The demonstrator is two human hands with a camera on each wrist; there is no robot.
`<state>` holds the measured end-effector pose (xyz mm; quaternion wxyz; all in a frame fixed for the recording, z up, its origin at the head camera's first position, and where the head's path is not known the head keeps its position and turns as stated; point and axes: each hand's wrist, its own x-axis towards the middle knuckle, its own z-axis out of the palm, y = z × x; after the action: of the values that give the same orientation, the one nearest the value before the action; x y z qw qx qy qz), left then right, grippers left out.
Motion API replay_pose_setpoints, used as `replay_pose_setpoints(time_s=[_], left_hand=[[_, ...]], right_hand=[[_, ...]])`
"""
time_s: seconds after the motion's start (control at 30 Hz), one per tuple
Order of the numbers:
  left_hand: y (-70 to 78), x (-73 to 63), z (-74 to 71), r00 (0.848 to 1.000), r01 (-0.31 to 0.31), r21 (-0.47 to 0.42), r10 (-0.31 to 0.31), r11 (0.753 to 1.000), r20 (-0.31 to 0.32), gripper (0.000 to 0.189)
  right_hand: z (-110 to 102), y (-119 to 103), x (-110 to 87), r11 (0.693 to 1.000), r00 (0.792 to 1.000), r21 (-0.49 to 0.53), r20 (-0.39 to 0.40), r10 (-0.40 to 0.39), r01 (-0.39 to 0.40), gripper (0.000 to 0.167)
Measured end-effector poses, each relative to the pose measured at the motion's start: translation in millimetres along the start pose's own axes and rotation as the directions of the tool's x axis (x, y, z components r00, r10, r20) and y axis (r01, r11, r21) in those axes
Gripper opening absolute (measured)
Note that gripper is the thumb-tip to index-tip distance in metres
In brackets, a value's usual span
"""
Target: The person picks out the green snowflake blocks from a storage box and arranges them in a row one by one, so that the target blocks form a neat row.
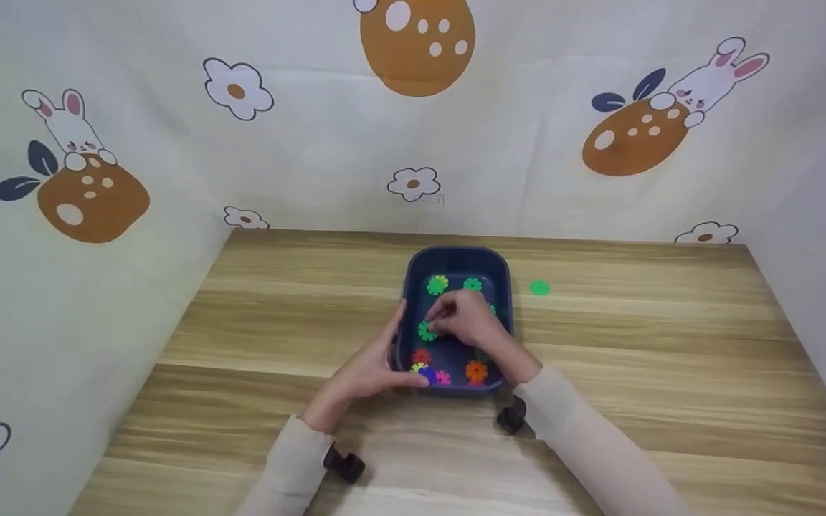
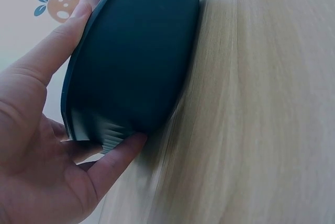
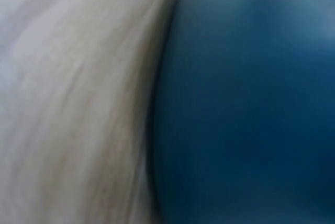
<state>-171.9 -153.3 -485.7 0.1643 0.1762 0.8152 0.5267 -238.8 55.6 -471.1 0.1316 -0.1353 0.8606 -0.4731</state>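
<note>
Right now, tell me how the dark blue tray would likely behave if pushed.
The dark blue tray looks stiff: its walls show no bend where the left hand grips. Low and broad on the wood-grain table, it would probably slide rather than tip. The small flower-shaped discs inside could shift about.

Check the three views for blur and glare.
Right wrist: blurred, the dark blue rounded plastic tray and brown wood-grain table smeared; head: clearer, the green round plastic disc readable, no strong glare; left wrist: sharper, pale sheen beside the tray's ridges.
</note>
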Motion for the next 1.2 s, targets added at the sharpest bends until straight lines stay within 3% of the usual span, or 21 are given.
replay_pose_setpoints(time_s=[0.37, 0.67, 1.2], left_hand=[[5.3, 0.0, 0.1, 0.999, 0.037, -0.001, -0.037, 0.999, -0.007, 0.123], [4.8, -1.0, 1.4, 1.000, 0.026, -0.029, -0.026, 0.999, -0.016, 0.123], [7.3, -0.7, 2.0, 0.997, 0.063, 0.027, -0.061, 0.998, -0.040, 0.126]], right_hand=[[-8.9, -5.2, -2.4, 0.997, 0.991, 0.035, -0.114, -0.068, 0.072, 0.005], [-25.2, -6.8, -3.0, 0.986, 0.974, 0.064, -0.179, -0.141, 0.155, 0.006], [-69.4, -6.5, -8.5, 0.992, 0.971, 0.100, -0.235, -0.046, 0.071, 0.014]])
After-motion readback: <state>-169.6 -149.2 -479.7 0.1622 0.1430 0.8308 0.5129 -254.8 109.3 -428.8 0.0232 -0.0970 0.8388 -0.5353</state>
